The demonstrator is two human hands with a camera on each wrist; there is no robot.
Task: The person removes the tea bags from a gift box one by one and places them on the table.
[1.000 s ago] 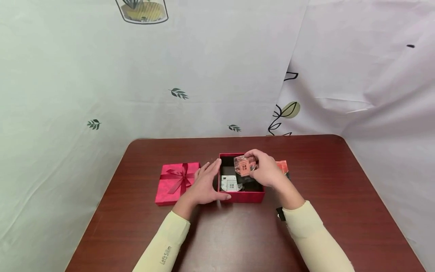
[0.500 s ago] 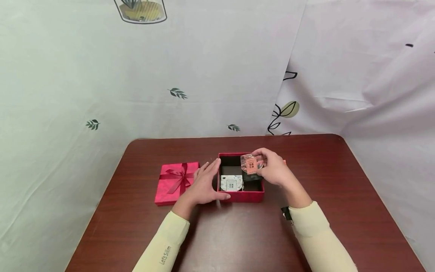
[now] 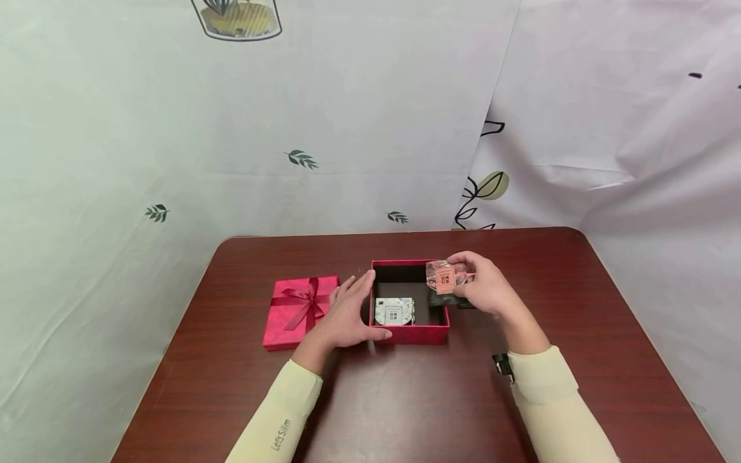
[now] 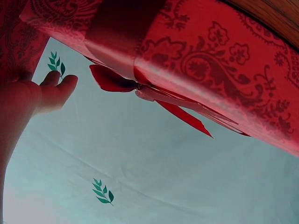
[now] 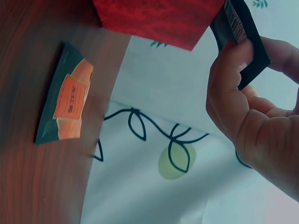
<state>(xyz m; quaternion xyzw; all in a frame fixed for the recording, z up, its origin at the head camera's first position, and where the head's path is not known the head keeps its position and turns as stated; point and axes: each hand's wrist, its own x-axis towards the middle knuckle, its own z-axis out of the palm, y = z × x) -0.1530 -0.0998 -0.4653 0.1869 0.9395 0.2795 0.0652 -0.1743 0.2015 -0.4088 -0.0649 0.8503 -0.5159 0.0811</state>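
At frame centre, the right hand (image 3: 485, 289) is pinching an orange-labelled packet (image 3: 442, 278) over the red box's (image 3: 410, 334) right edge. The left hand (image 3: 350, 313) is lying open against the box's left wall. A dark packet (image 3: 444, 299) under the right hand is sitting mostly hidden.

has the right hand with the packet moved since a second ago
Yes. The right hand has carried the orange-labelled packet rightwards, from above the red box interior to over its right wall.
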